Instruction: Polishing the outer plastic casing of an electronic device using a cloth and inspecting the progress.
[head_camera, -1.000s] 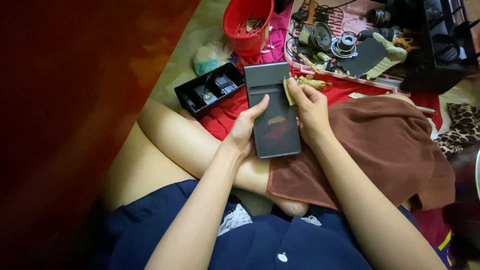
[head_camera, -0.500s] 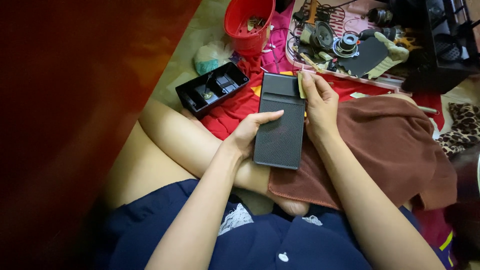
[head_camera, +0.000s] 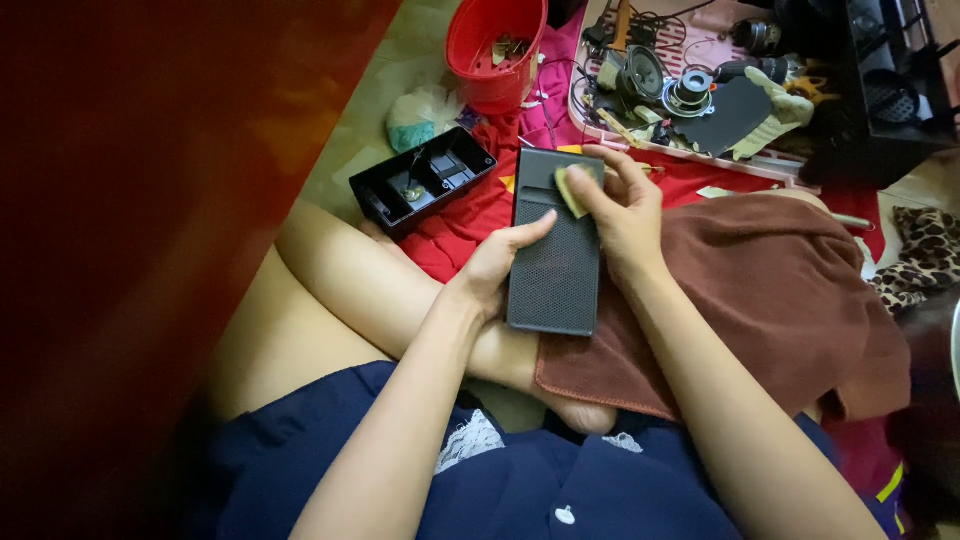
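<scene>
Messy floor all around, with red cloth (head_camera: 470, 215) spread out and lots of small parts on it. Far up, a red bucket (head_camera: 497, 50) with bits inside, and a pale tray (head_camera: 690, 120) full of round speaker parts (head_camera: 645, 75) and wires. Close by on the left, an open black box (head_camera: 420, 182) with little pieces in it. Over one leg, a soft brown towel (head_camera: 760, 290).

Right in the middle, a flat dark panel with a mesh front (head_camera: 555, 255), lying partly on the towel and partly over the legs. Left hand (head_camera: 497, 265) pressed on its left edge, thumb laid on top, keeping it steady. Right hand (head_camera: 625, 205) up at the top end, fingers pinched shut on a small yellowish pad (head_camera: 572, 190) that touches the mesh.

Looks stiff and light, probably easy to lift with one hand. Mesh could dent or scratch, so gentle pressing seems best. Smooth sides might slip. Best place to grab: the long edges, not the mesh face. Towel under it likely stops sliding.
</scene>
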